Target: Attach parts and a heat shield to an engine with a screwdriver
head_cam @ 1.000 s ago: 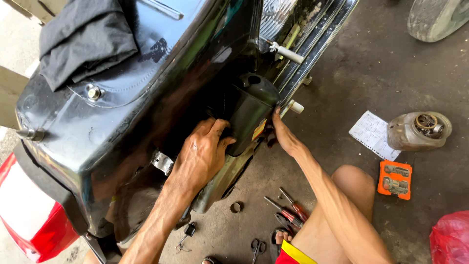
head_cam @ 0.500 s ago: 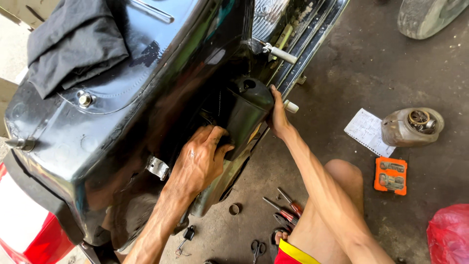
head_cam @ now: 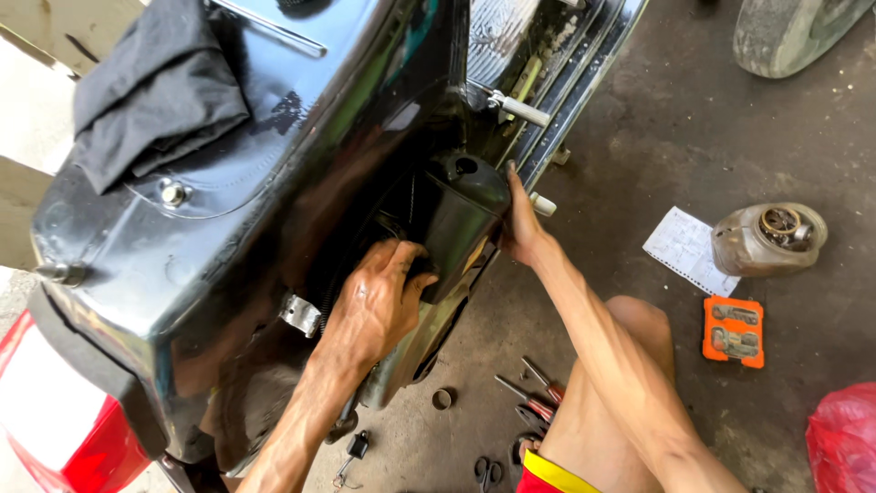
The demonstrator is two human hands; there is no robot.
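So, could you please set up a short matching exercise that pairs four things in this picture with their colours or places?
Things:
1. dark cloth
2. orange case
3. sheet of paper
4. black box part

Descriptions:
A. between the left hand and right hand
B. draped on the black scooter body
C. white, beside a grimy engine part
D. bright, on the floor near the knee

Pairs: 1-B, 2-D, 3-C, 4-A

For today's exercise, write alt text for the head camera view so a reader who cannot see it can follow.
Two bare hands grip a black box-shaped part inside a black scooter body: left hand at its lower side, right hand at its far edge. Hand tools, an orange case and paper lie on the concrete floor.
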